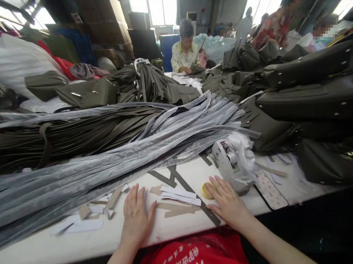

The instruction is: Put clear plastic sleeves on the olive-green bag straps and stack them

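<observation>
My left hand [137,216] lies flat on the white table top [123,239], fingers stretched out and holding nothing. Strips of white paper [180,195] and brown strips [178,211] lie to its right, with more scraps on its left. My right hand [227,201] rests palm down with fingers spread, touching a small round yellow thing [207,190], perhaps a tape roll, partly under the fingers. A dark green strap strip [191,190] runs between both hands. Just beyond the right hand stands a grey-white device [226,162] with crumpled clear plastic [243,151] on it.
Long bundles of plastic-wrapped straps [134,153] and dark green straps [75,138] cross the table. Dark green bags [308,99] are piled at the right. A patterned phone-like slab [271,190] lies near the front edge. Across the table, a person [185,49] handles a dark piece.
</observation>
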`<state>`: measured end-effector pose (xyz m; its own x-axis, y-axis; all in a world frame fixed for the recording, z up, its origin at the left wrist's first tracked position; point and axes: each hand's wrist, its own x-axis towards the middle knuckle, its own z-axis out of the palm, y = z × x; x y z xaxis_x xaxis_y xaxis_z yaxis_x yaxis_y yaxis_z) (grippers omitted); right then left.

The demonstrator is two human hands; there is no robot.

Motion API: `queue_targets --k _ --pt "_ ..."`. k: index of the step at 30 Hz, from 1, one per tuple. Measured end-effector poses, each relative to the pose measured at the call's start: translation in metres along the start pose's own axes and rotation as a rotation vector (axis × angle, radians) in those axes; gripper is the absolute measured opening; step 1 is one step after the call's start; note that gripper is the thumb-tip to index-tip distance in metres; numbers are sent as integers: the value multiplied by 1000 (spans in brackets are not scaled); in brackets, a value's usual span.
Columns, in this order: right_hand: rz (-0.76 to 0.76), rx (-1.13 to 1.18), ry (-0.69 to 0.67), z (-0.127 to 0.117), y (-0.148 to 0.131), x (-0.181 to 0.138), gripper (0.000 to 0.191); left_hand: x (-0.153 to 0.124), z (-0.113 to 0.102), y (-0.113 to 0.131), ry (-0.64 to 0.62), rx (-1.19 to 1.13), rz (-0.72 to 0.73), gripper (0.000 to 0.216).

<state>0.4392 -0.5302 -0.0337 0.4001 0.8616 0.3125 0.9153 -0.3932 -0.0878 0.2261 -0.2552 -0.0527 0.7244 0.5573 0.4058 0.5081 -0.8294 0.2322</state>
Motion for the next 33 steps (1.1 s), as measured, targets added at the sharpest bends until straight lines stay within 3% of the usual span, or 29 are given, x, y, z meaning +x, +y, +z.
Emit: queue_targets --k 4,7,9,13,17,23,33 --pt "25 159 99 -54 14 6 39 0 2 -1 14 21 -19 56" --pt "215 158 408 -96 50 10 28 0 4 -3 24 17 -41 55" --pt "347 120 514 -109 81 16 18 1 5 -3 22 18 -51 55" --pt "446 114 456 -99 132 36 18 3 6 -3 11 57 -49 55" --pt "453 77 384 -76 155 61 23 2 8 -3 18 91 -56 55" --pt "424 -36 424 -62 156 77 25 0 8 -5 4 96 -69 54" --pt "409 159 428 -49 152 83 25 -1 13 -12 10 29 -95 47"
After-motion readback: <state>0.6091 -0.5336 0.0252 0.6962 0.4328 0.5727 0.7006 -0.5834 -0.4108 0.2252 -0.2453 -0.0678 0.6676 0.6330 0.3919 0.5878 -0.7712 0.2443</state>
